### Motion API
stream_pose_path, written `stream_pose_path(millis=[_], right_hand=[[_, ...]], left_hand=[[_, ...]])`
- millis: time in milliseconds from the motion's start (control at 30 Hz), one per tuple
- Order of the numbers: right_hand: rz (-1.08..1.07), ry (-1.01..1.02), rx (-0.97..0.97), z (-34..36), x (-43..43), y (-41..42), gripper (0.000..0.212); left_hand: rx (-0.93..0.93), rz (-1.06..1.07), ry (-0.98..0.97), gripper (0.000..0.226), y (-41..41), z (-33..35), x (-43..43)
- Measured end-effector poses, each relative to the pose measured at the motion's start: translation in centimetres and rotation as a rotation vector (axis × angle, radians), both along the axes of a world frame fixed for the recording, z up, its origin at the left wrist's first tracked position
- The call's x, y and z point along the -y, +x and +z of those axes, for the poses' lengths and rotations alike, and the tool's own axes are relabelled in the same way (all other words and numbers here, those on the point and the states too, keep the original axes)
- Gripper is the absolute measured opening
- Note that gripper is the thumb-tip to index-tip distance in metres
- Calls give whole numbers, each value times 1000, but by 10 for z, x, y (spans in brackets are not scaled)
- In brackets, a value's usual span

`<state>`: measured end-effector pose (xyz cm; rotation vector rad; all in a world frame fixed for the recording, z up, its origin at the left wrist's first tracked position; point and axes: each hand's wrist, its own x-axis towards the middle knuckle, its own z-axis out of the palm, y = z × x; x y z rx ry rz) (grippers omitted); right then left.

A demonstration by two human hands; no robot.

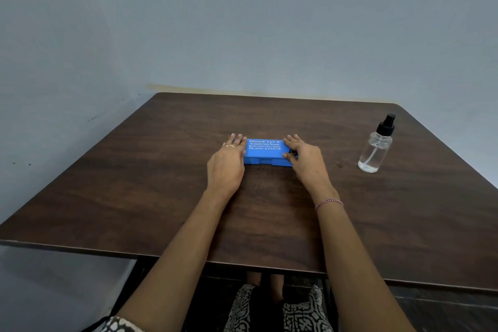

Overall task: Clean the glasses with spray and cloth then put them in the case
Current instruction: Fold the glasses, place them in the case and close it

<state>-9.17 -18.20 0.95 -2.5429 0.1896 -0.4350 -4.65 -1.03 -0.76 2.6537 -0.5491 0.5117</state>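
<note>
step: prob opening shut blue case [265,153], lying mid surface [161,197] | L grip [227,167] & R grip [307,162] resting wide on its ends | glasses, cloth not showing | spray bottle [376,147] standing far R | next: prying lid up w/ thumbs

Left hand [226,167] wears a thin ring [231,146], right wrist [324,191] a red-and-white thread [329,203], clothing [301,312] black-and-white patterned.

Dark wooden table [161,197] against plain blue-grey wall [242,21].
</note>
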Motion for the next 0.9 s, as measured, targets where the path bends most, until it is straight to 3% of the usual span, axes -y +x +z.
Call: stream_pose_path(millis=[900], right_hand=[[-56, 86, 101, -7, 3, -1, 46]], left_hand=[[-74, 32, -294, 41, 5, -5, -6]])
